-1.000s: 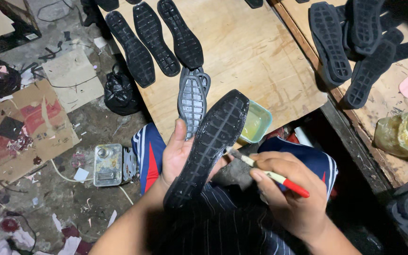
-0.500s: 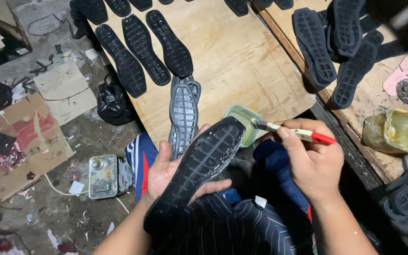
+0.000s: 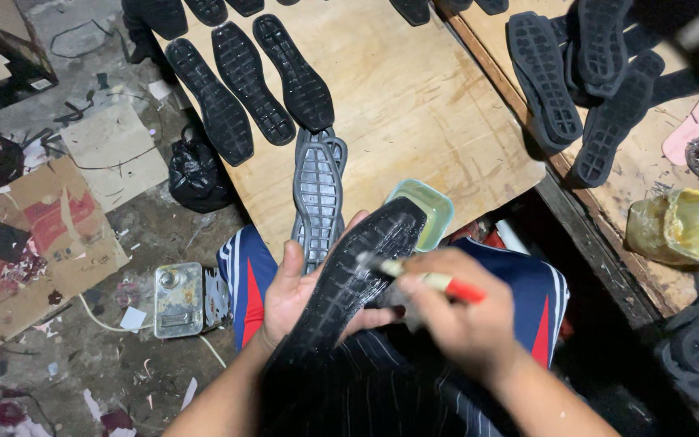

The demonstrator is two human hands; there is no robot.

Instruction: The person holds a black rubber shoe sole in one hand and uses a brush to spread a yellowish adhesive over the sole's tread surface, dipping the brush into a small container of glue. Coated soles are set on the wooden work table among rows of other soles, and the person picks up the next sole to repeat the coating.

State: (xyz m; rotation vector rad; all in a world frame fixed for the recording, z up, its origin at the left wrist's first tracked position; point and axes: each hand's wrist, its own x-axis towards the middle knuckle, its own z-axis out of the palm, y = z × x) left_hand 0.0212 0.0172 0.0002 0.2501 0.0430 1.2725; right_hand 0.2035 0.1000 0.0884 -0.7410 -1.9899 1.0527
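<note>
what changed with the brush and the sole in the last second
The right hand carried the brush to the green glue tub, then back down onto the black sole. The left hand kept holding the sole; soles on the board stayed put.

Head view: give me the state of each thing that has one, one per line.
black sole: held tilted, tread up, in the left hand
brush: gripped in the right hand, tip on the sole
green tub: open, on the board's edge
grey sole: flat on the wooden board
three black soles: laid side by side on the board
</note>
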